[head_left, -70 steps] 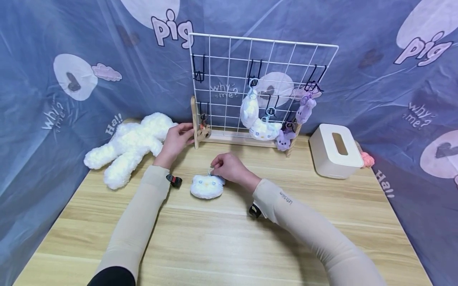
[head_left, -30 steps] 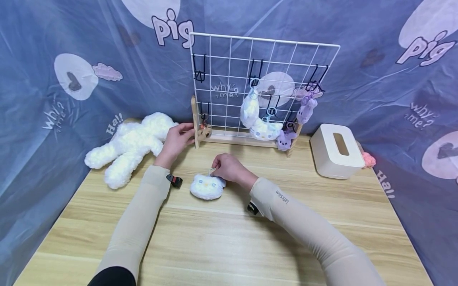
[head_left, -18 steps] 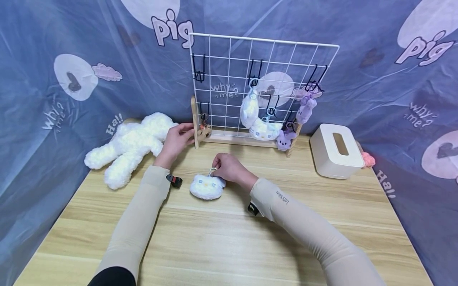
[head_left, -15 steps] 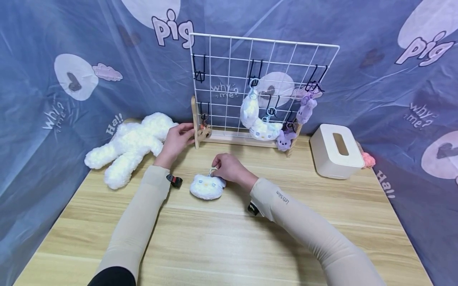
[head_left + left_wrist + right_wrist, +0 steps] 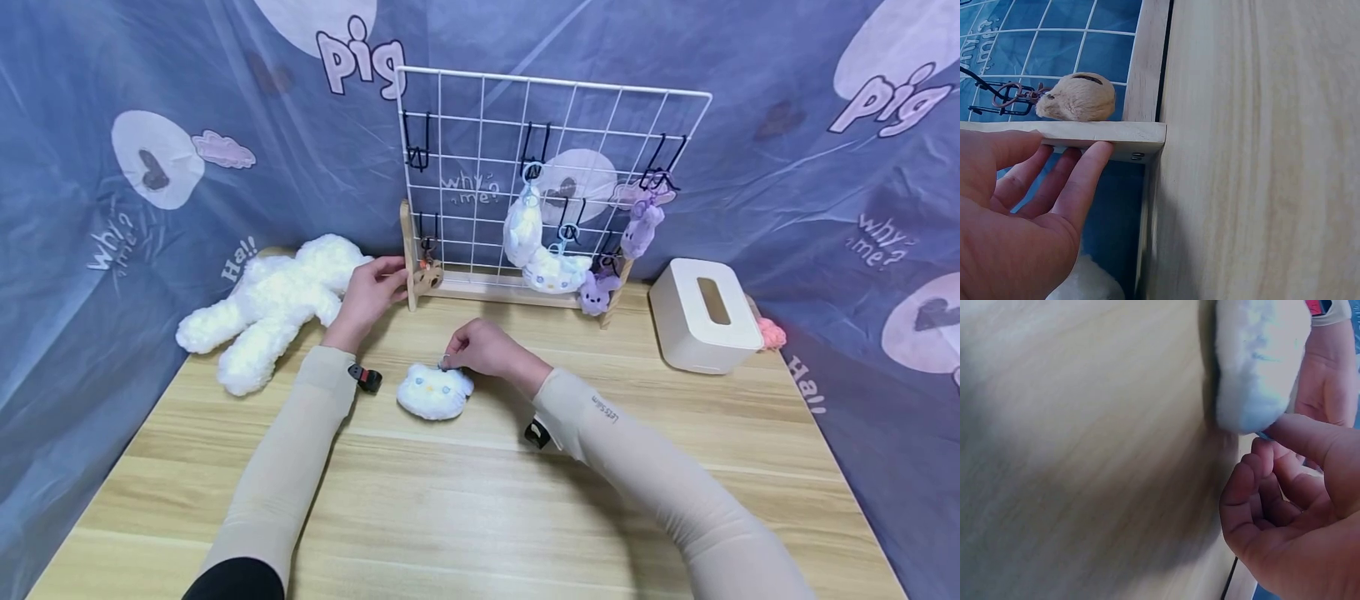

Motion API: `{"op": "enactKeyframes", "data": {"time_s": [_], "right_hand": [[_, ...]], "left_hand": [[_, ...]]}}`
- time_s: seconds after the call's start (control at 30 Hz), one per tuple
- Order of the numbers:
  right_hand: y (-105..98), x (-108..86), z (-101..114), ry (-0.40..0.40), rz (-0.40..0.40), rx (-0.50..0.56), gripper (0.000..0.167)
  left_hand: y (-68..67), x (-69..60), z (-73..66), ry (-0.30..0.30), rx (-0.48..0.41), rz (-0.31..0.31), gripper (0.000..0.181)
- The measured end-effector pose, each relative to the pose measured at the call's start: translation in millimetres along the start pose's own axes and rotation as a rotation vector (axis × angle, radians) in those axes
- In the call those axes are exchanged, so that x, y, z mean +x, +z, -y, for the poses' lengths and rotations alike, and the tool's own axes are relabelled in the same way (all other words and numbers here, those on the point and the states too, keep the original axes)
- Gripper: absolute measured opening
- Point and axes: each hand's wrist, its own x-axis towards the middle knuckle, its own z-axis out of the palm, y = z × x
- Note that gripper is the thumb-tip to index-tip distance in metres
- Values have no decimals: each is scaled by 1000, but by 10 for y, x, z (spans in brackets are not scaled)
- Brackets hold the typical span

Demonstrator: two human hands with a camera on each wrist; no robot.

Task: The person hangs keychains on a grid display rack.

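Note:
My right hand (image 5: 483,350) pinches the top clip of a white plush cat-head keychain (image 5: 432,394), which rests on the table with its face up. Most of the clip is hidden by the fingers; the right wrist view shows thumb and fingertips (image 5: 1263,447) at the plush's bluish edge. My left hand (image 5: 367,300) touches the wooden side post (image 5: 1100,132) of a white wire grid rack (image 5: 480,133) with its fingertips. Just inside that post hangs a small brown plush (image 5: 1082,99) on a black hook.
Two white plush keychains (image 5: 522,229) and two purple bunny plushes (image 5: 640,232) hang on the rack. An upper left hook (image 5: 417,154) bears nothing. A large white fluffy plush (image 5: 273,304) lies at left. A white tissue box (image 5: 705,317) stands at right, something pink (image 5: 771,333) behind it.
The keychain's ring, seen earlier beside my right fingertips, is now out of sight. My right forearm has shifted slightly rightward, and the white plush has turned a little. My left hand stays in place.

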Motion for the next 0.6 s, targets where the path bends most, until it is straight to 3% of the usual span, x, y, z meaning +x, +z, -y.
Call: {"op": "enactKeyframes", "data": {"time_s": [0.6], "right_hand": [[-87,-84,220,-83,-54,74,13]], "left_hand": [[14,-5,-8,11,-4,-3,40]]}}
